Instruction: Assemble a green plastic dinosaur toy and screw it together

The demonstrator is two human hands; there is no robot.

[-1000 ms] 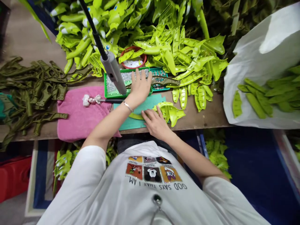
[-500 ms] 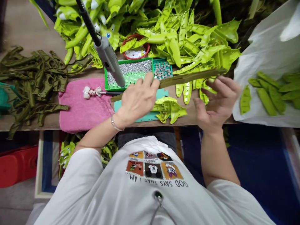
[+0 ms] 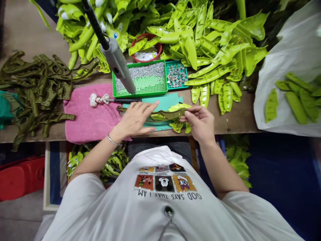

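Note:
A long olive-green plastic strip (image 3: 170, 115) lies across a teal mat (image 3: 164, 102) in front of me. My right hand (image 3: 199, 122) pinches its right end between thumb and fingers. My left hand (image 3: 134, 119) rests over its left part, fingers straight and tips on the strip. A lime-green plastic piece (image 3: 178, 107) sits under the strip, partly hidden by it. A thin black-handled tool with a white wrapped tip (image 3: 99, 99) lies on a pink towel (image 3: 85, 129), just beyond my left hand.
A green tray of silver studs (image 3: 139, 78) and a smaller teal tray (image 3: 177, 75) stand beyond the mat. A grey tube on a black pole (image 3: 117, 65) crosses the view. Lime (image 3: 213, 63) and olive (image 3: 37, 85) plastic pieces lie heaped. A white bag (image 3: 288, 67) holds green pods.
The olive strip has come down from the air onto the mat. My right hand has closed on its right end, and my left hand has flattened over it.

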